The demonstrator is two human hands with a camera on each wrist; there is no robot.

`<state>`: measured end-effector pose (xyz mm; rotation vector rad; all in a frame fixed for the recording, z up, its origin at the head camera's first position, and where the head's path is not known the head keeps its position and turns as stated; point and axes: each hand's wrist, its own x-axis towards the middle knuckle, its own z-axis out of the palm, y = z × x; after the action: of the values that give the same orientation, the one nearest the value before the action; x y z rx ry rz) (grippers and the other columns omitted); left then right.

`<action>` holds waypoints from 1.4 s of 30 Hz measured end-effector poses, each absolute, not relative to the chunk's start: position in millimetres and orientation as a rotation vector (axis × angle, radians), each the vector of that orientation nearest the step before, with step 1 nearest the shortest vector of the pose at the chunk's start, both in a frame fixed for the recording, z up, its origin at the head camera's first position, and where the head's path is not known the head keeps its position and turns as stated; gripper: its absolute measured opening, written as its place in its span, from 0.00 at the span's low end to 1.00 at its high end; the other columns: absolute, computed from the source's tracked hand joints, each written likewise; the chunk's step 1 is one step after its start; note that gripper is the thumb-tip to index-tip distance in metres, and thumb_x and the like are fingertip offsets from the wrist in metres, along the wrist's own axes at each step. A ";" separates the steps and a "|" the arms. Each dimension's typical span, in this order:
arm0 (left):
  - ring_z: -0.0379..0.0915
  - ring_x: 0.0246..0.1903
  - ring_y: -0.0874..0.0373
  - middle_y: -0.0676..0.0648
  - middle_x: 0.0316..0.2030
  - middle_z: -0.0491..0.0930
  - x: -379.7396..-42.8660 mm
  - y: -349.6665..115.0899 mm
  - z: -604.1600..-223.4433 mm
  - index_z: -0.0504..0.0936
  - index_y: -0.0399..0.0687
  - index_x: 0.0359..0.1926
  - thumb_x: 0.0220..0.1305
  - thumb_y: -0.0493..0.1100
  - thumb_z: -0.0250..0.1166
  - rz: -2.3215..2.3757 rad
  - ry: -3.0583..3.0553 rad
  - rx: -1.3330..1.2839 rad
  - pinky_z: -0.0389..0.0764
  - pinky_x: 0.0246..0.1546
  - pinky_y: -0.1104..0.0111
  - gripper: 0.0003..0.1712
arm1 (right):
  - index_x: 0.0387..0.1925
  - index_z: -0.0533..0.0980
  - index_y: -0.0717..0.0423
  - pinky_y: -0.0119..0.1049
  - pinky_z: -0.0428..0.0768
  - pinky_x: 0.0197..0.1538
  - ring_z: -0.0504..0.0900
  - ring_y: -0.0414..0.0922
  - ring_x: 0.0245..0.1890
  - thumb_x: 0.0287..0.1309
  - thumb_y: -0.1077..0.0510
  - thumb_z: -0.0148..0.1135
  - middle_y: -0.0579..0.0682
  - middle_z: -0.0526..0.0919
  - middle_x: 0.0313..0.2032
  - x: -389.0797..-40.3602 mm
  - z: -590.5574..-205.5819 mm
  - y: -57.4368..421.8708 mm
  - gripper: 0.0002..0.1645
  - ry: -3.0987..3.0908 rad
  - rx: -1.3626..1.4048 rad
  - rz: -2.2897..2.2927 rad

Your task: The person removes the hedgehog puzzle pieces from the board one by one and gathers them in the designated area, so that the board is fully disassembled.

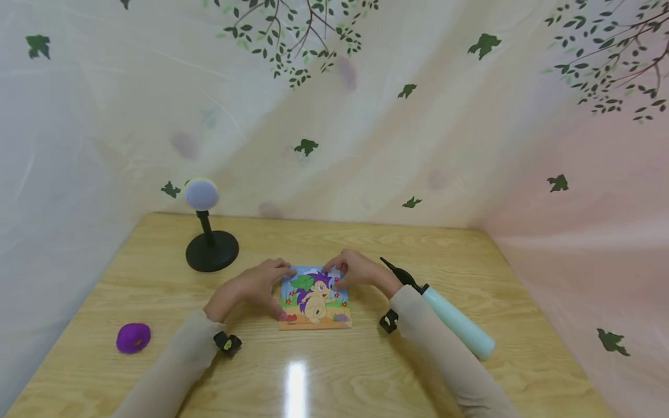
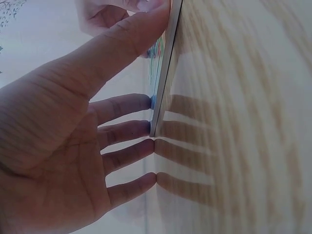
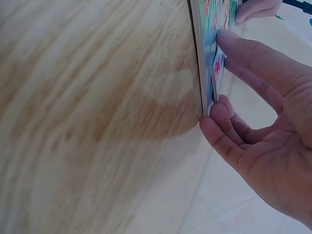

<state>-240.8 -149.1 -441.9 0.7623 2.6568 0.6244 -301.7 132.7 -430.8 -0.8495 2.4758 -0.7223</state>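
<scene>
Across the wooden table (image 1: pixel 251 377), I see the left hand (image 1: pixel 259 283) with straight fingers against the puzzle (image 1: pixel 316 307), midway between side edges; the right hand (image 1: pixel 362 269) pinches a raised piece (image 3: pixel 214 87). If bracing weakens, I think the puzzle may slide.

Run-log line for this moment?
left hand: touching rectangular multicoloured hedgehog-picture board, left side | right hand: pinching raised picture piece, far-right corner | board: on light-brown wooden table
</scene>
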 end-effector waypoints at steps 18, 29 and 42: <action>0.61 0.70 0.41 0.41 0.71 0.66 -241.3 -149.6 -442.5 0.68 0.48 0.74 0.42 0.61 0.84 0.597 2.661 0.761 0.69 0.68 0.42 0.60 | 0.56 0.84 0.54 0.26 0.64 0.28 0.65 0.38 0.25 0.54 0.60 0.77 0.52 0.81 0.32 -304.1 -429.5 130.5 0.25 2.437 -0.964 -0.655; 0.62 0.70 0.42 0.41 0.71 0.65 -239.8 -149.5 -446.0 0.68 0.49 0.75 0.43 0.62 0.83 0.579 2.659 0.761 0.70 0.68 0.43 0.60 | 0.56 0.84 0.56 0.25 0.59 0.23 0.56 0.36 0.17 0.55 0.61 0.76 0.48 0.81 0.29 -301.1 -430.8 129.7 0.25 2.416 -1.024 -0.648; 0.61 0.70 0.41 0.41 0.72 0.65 -242.4 -148.7 -442.6 0.65 0.49 0.76 0.44 0.63 0.82 0.556 2.657 0.784 0.70 0.68 0.43 0.61 | 0.62 0.80 0.50 0.28 0.66 0.35 0.65 0.41 0.32 0.58 0.56 0.75 0.50 0.67 0.32 -300.9 -433.0 138.2 0.29 2.456 -1.051 -0.600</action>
<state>-242.4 -148.7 -442.6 0.7842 2.6574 0.5557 -300.9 138.2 -433.0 -1.0512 2.4564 -0.5995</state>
